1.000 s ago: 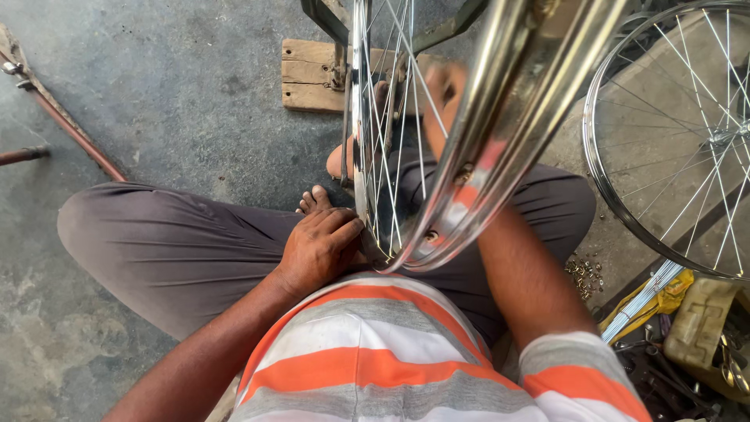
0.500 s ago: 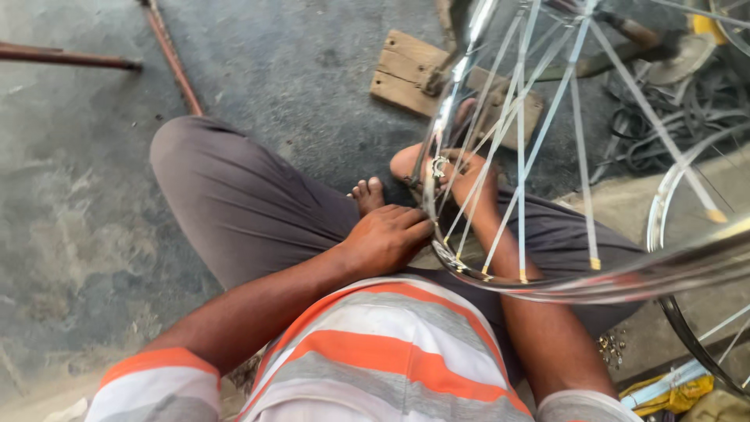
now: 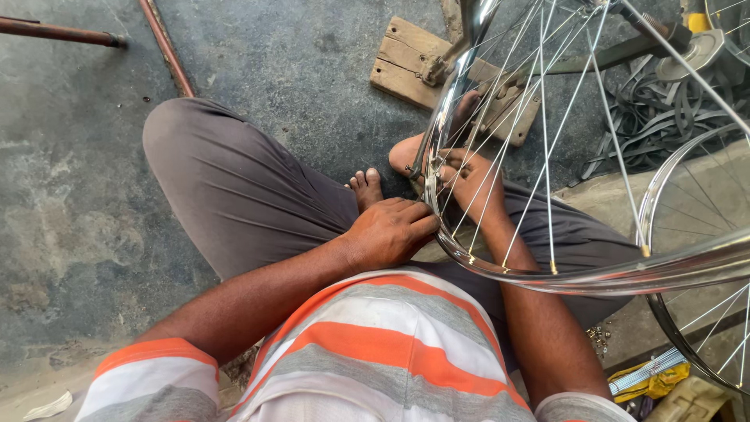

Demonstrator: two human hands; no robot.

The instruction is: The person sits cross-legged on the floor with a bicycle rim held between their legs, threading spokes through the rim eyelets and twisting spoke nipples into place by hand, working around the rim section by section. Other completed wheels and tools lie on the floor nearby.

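The person sits cross-legged on the concrete floor (image 3: 70,227) with a shiny spoked wheel (image 3: 539,266) stood on edge over the lap, its rim curving from the wood block down past the feet and across toward the right edge of the view. The left hand (image 3: 388,232) rests on the left trouser leg (image 3: 234,195), its fingers (image 3: 418,225) curled and pressed together against the outside of the rim; they touch the metal, but whether they truly clamp it cannot be told. The right hand (image 3: 469,178) is behind the spokes, reaching in through the wheel near the rim's inner side. Its fingers are bent close together around something small at the rim, too hidden by spokes to name. Bare toes (image 3: 366,186) show just beside the left hand.

A worn wood block (image 3: 406,62) with a metal fitting lies on the floor beyond the feet, touching the rim's far part. Two rusty rods (image 3: 164,47) lie toward the floor's top left corner. A second wheel (image 3: 695,234) stands at the right, and a heap of dark rubber strips (image 3: 656,133) lies behind it. A yellow packet (image 3: 652,383) sits near the lower right corner.
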